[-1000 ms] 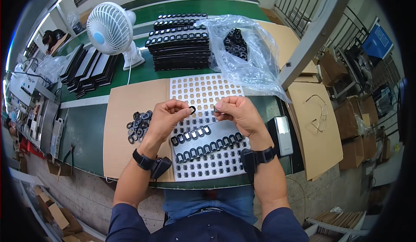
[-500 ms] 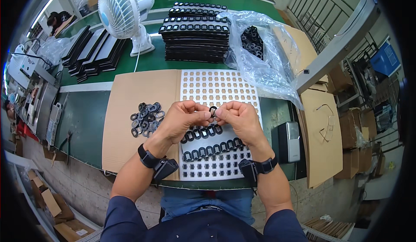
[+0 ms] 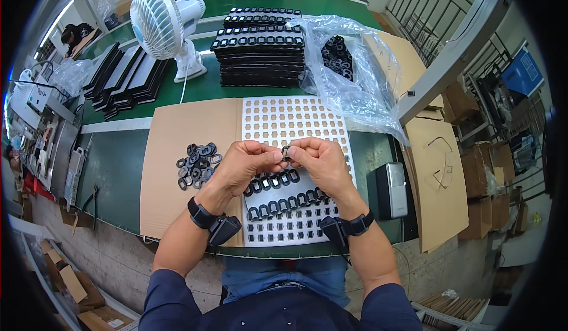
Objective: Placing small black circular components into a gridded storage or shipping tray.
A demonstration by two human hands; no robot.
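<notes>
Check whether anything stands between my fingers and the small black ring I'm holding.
Nothing visible does: the left hand and the right hand both have their fingers right at the black ring, over the white sheet.

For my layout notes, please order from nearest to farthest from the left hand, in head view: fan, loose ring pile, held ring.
1. Held ring: at fingertips of the left hand.
2. Loose ring pile: leftward, on the cardboard.
3. Fan: ahead-left, beyond the cardboard.
</notes>
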